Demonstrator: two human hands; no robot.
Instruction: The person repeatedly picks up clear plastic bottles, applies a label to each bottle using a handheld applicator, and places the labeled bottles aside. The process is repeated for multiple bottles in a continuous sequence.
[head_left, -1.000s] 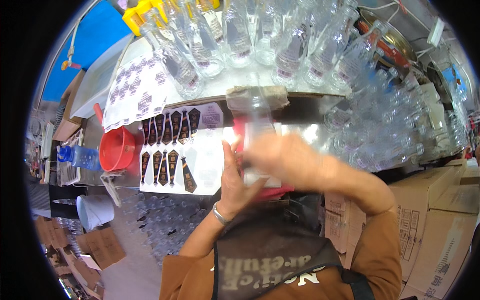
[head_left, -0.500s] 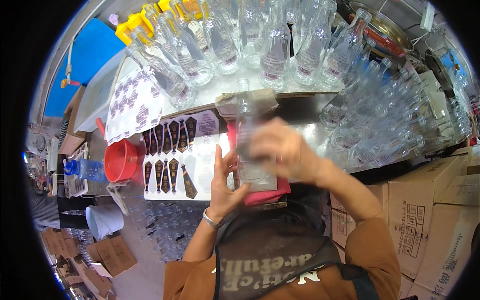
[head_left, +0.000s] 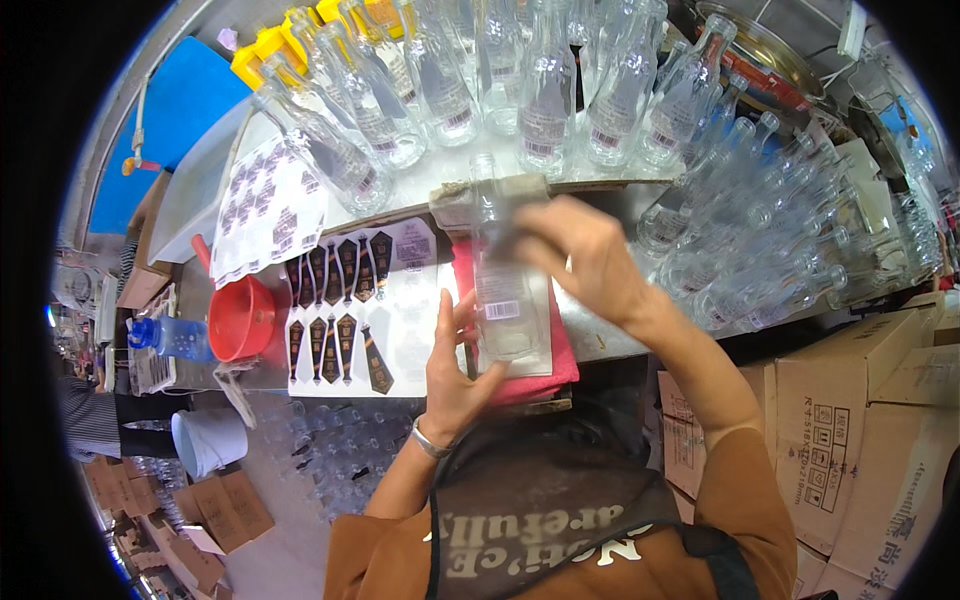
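A clear glass bottle (head_left: 512, 338) lies on its back, its neck away from me and resting on a beige padded block (head_left: 530, 188). Under its body are a pale pad and a pinkish-red cloth (head_left: 563, 362). My left hand (head_left: 455, 378) steadies the bottle's lower left side, thumb by the base. A white label with a barcode shows on the glass. Closed fingers of my right hand (head_left: 590, 262) hold a small dark thing (head_left: 513, 243) against the bottle's shoulder; motion blur hides its kind. Left of the bottle lies a sheet of black tie-shaped labels (head_left: 407, 345).
Upright labelled bottles (head_left: 545, 125) line the shelf ahead. Many more bottles (head_left: 745, 270) lie heaped at right. To the left are a white label sheet (head_left: 268, 205), a red plastic scoop (head_left: 242, 320) and a blue-capped water jug (head_left: 180, 340). Cardboard boxes (head_left: 850, 440) stand lower right.
My right hand has moved up the bottle from its lower body to the shoulder, uncovering the barcode on the label. My left hand stays in nearly the same place.
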